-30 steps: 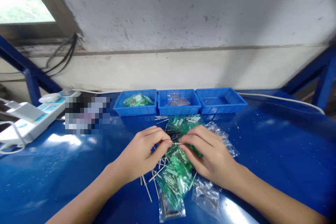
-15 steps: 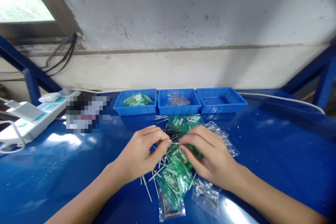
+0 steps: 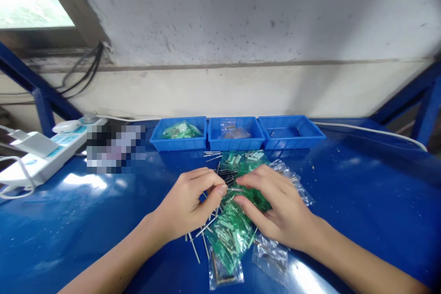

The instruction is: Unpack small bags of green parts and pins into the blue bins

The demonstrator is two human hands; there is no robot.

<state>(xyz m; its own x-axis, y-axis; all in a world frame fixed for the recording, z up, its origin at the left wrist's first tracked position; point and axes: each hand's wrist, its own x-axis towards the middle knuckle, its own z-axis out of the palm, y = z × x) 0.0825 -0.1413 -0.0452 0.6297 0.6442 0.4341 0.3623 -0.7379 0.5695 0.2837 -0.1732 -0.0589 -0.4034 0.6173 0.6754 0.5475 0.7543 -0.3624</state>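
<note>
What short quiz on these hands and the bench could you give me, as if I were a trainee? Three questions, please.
1. True or false: the left hand pinches a thin metal pin.
2. Which blue bin holds green plastic packaging?
a) the left bin
b) the middle bin
c) the right bin
3. Fill in: the tips of the right hand's thumb and forefinger stand ____, not pressed together.

Key: 1. True. 2. a. 3. Apart.
</note>
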